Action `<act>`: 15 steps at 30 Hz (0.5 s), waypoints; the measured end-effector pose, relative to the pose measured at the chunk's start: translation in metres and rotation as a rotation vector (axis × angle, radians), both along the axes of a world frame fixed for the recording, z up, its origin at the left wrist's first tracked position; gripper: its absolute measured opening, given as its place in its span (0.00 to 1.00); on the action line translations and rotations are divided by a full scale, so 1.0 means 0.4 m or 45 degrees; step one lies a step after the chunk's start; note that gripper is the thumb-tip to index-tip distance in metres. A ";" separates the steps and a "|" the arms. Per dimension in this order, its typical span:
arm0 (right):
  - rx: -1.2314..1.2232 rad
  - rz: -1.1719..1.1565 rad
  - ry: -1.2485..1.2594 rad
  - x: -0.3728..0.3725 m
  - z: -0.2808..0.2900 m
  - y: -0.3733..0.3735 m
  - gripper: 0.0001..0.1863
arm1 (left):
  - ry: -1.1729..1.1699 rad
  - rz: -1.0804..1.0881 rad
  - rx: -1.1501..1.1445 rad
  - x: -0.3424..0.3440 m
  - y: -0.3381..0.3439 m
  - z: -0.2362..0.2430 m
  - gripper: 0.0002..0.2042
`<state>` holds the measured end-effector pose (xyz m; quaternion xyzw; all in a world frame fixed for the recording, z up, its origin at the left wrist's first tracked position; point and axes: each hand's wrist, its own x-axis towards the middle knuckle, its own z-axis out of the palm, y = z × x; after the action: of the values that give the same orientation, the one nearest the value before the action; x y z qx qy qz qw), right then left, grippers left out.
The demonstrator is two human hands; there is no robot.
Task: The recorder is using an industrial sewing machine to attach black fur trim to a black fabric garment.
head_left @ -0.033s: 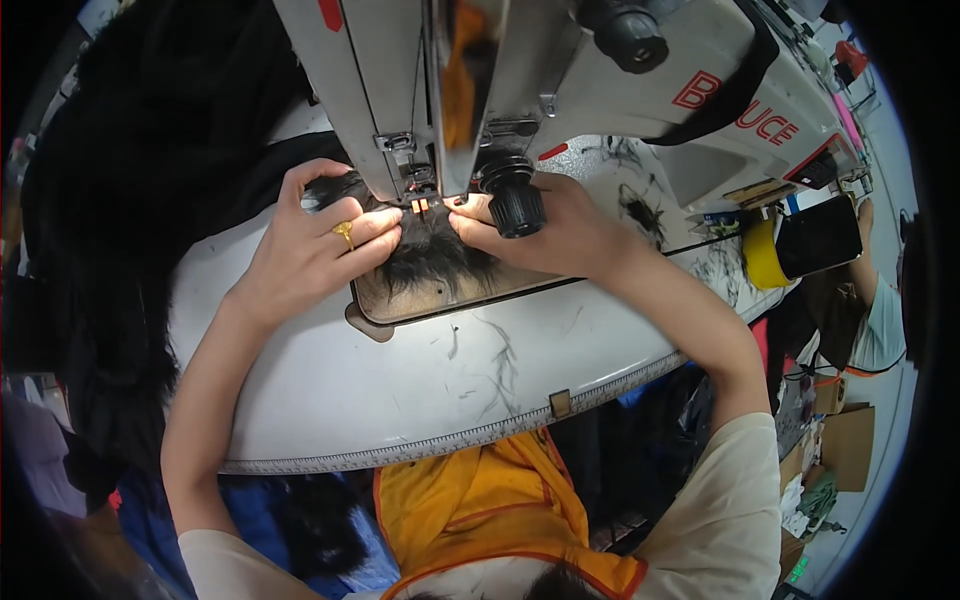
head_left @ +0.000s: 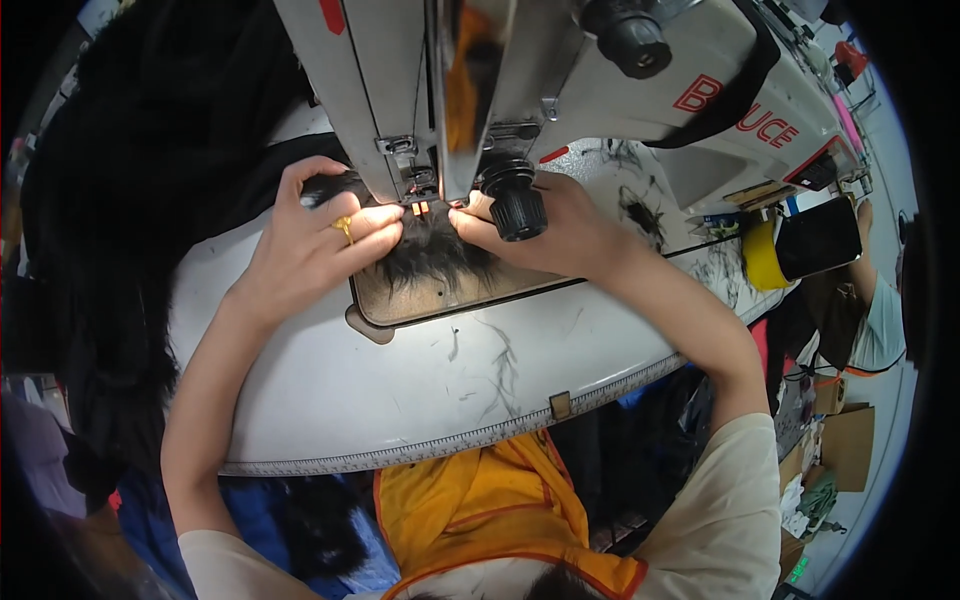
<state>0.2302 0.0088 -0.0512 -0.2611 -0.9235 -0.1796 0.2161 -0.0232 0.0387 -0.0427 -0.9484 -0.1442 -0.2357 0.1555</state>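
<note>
Under the needle area of a white sewing machine (head_left: 590, 95) lies a piece of black fur fabric (head_left: 436, 258), its long hairs spreading over the tan machine plate (head_left: 400, 302). To the left of the needle, my left hand (head_left: 318, 238), with a gold ring, pinches and presses the fur, thumb and fingers drawn together. My right hand (head_left: 565, 228) closes on the fur's right side, fingertips close to the presser foot (head_left: 421, 190). A black knob (head_left: 515, 205) hides part of that hand. Light falls on the fur between both sets of fingertips.
Black fabric (head_left: 130, 170) is heaped at the left. Loose hairs lie on the white table (head_left: 300, 400), which has a measuring tape (head_left: 400, 455) along its near edge. At the right stand a yellow round object (head_left: 763, 255) and a dark-screened phone (head_left: 822, 237). Another person's arm shows beyond.
</note>
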 end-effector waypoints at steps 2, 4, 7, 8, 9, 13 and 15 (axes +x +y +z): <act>0.013 -0.080 -0.075 -0.004 0.003 0.002 0.11 | -0.009 0.072 -0.077 -0.003 0.011 -0.002 0.11; 0.069 -0.076 -0.096 -0.007 0.001 0.004 0.05 | -0.002 0.087 -0.099 -0.010 0.016 -0.007 0.13; -0.336 -0.064 0.200 -0.016 -0.002 -0.001 0.05 | 0.034 0.136 -0.157 -0.009 0.001 -0.007 0.16; -0.334 -0.064 0.200 -0.020 -0.001 -0.003 0.05 | 0.063 0.175 -0.180 -0.007 -0.009 -0.003 0.17; -0.369 -0.044 0.281 -0.024 0.001 -0.005 0.08 | 0.063 0.175 -0.178 -0.003 -0.014 0.001 0.17; -0.148 -0.019 0.276 -0.035 0.009 -0.008 0.11 | 0.115 0.319 -0.364 -0.003 -0.021 0.019 0.20; -0.142 -0.049 0.234 -0.032 0.014 -0.015 0.08 | 0.169 0.328 -0.357 -0.004 -0.016 0.024 0.21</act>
<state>0.2172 0.0028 -0.0455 -0.3056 -0.9032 -0.1074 0.2815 -0.0248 0.0325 -0.0332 -0.9479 -0.2853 -0.1282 0.0599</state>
